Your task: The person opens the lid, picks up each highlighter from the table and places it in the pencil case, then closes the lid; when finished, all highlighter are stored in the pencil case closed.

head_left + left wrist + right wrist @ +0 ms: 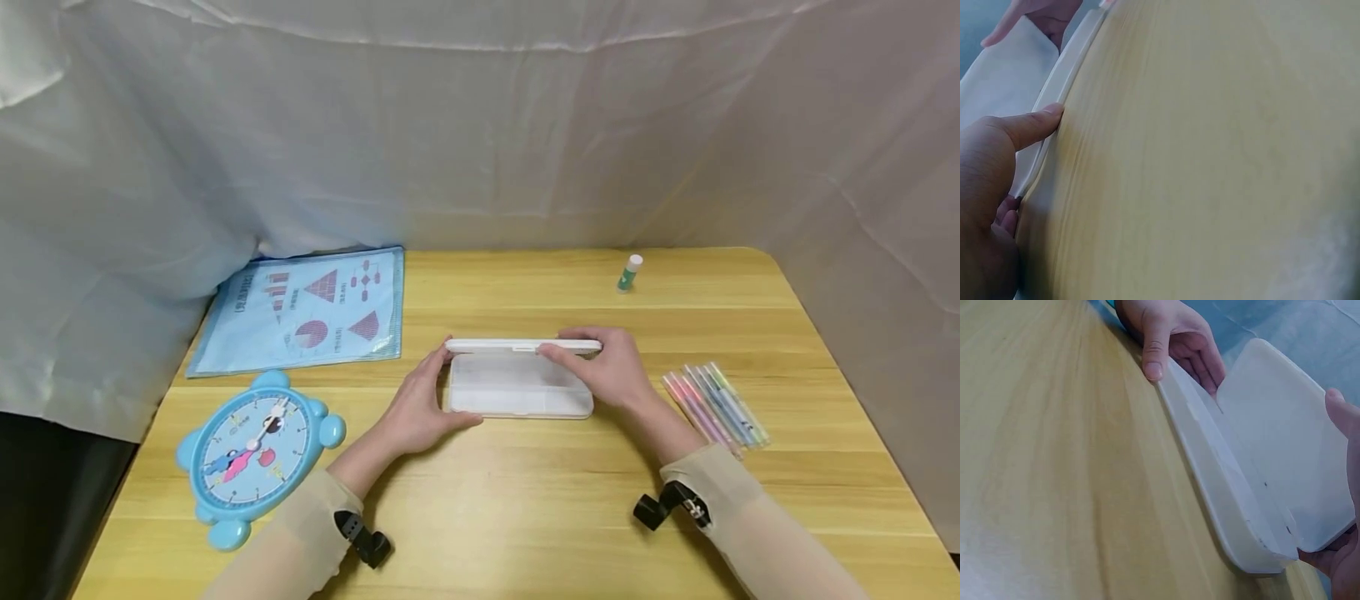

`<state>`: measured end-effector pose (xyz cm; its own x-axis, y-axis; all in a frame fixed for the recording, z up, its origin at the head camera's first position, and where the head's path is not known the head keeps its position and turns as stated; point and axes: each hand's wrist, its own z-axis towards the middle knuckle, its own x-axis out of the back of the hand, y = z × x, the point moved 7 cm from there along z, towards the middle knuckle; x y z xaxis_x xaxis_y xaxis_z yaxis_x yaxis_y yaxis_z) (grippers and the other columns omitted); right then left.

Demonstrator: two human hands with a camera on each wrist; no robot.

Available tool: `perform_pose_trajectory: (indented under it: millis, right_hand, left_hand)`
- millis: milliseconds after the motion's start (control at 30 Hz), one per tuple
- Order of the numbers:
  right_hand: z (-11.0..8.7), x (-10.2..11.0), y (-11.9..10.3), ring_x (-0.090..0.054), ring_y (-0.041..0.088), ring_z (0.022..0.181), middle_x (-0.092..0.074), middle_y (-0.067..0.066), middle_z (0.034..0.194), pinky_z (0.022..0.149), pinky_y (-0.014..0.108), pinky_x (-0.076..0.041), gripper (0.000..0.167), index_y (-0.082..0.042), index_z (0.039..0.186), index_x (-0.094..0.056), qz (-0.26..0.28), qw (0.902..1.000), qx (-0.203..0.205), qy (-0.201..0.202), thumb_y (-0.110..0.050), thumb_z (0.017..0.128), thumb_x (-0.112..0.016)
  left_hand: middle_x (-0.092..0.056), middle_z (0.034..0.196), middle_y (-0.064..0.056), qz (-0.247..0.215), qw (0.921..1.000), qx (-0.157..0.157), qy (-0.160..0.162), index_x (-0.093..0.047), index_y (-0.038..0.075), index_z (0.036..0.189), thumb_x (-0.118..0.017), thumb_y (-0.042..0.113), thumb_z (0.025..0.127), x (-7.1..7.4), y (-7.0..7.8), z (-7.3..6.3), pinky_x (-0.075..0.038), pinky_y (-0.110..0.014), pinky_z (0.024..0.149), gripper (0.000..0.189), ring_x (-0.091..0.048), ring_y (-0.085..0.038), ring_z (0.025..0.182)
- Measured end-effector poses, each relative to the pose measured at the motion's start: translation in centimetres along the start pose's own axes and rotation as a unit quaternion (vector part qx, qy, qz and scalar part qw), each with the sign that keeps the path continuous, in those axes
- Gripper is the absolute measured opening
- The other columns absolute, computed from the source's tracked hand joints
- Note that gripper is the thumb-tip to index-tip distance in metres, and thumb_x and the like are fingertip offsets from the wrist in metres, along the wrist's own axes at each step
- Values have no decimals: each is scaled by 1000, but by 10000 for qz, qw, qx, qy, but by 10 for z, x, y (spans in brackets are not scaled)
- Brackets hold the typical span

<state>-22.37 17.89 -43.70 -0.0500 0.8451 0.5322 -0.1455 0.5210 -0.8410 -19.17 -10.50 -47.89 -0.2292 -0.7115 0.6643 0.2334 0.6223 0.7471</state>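
Note:
A white, translucent plastic pencil case lies on the table between both hands, its hinged lid raised at the far side. My left hand grips the left end of the case's bottom part, thumb along the near edge and fingers round toward the back corner. At the right end, my right hand pinches the lid, with the thumb on its inner face and the fingers behind. The right wrist view shows the lid standing at a wide angle to the shallow base.
Several coloured pens lie in a row right of the right hand. A green and white glue stick stands at the back. To the left are a blue toy clock and a blue printed document pouch. A pale curtain hangs behind the table.

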Motion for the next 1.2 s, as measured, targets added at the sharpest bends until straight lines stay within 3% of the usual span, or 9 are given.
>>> perform_pose_trajectory:
  millis: [67, 133, 200, 267, 367, 467, 600, 833, 1200]
  right_hand:
    - [1, 4, -1, -69, 21, 80, -78, 9, 101, 69, 41, -57, 59, -3, 118, -80, -22, 9998, 10, 197, -53, 88, -85]
    - [3, 9, -4, -57, 14, 58, -73, 7, 78, 52, 32, -48, 56, -2, 116, -80, -8, 9990, 99, 431, -50, 89, -85]
    - [6, 14, -5, -40, 11, 46, -59, 4, 60, 42, 28, -35, 52, 0, 115, -80, 4, 9978, 192, 634, -46, 90, -86]
    - [8, 17, -7, -37, 9, 45, -50, 4, 53, 41, 26, -32, 49, 1, 114, -80, 63, 9968, 281, 746, -42, 90, -86]
    - [11, 21, -10, -39, 8, 48, -58, 6, 60, 43, 24, -33, 45, 1, 115, -79, 196, 9959, 374, 804, -36, 91, -87]
    - [13, 24, -12, -46, 8, 54, -75, 11, 81, 47, 21, -38, 40, 2, 117, -79, 319, 9952, 443, 814, -30, 94, -85]
    - [18, 28, -13, -61, 8, 66, -80, 13, 105, 55, 17, -46, 33, 3, 118, -79, 304, 9942, 601, 836, -21, 96, -82]
    - [24, 31, -15, -74, 11, 88, -79, 16, 105, 70, 15, -55, 25, 4, 115, -80, 134, 9935, 775, 826, -15, 98, -79]
    - [34, 33, -17, -64, 23, 70, -78, 15, 92, 59, 18, -48, 17, 4, 103, -81, -88, 9936, 904, 665, -12, 100, -76]
  left_hand:
    - [-46, 161, -13, 22, 10000, -47, 4, -29, 9, 167, -98, 45, 74, 0, 1, 0, -30, -55, 120, 121, -42, -35, 147]
    - [-43, 163, -14, 27, 10000, -90, 15, -27, 8, 167, -98, 44, 74, 0, 1, 0, -30, -55, 120, 122, -40, -36, 148]
    - [-41, 165, -14, 8, 9999, -123, 26, -24, 6, 168, -98, 44, 74, 0, 1, 0, -29, -54, 121, 125, -38, -35, 150]
    - [-41, 165, -13, -7, 9999, -149, 25, -22, 6, 169, -98, 45, 75, 0, 1, 0, -29, -55, 121, 127, -37, -34, 151]
    - [-41, 165, -12, 0, 9999, -129, 7, -19, 6, 170, -97, 45, 75, 0, 0, 0, -28, -54, 121, 128, -36, -33, 151]
    - [-43, 164, -10, 4, 9999, -124, 3, -18, 7, 170, -98, 44, 75, 0, 0, 1, -28, -53, 121, 130, -36, -32, 151]
    - [-45, 162, -11, -13, 9999, -160, 12, -17, 6, 170, -98, 42, 74, 0, 1, 2, -28, -53, 122, 131, -37, -31, 151]
    - [-49, 158, -8, -8, 9999, -157, 20, -17, 7, 170, -99, 42, 74, 1, 1, 0, -30, -52, 121, 131, -40, -29, 149]
    - [-48, 160, -6, -13, 9999, -155, 14, -16, 11, 171, -98, 45, 73, 1, 1, 2, -29, -52, 121, 132, -38, -28, 150]
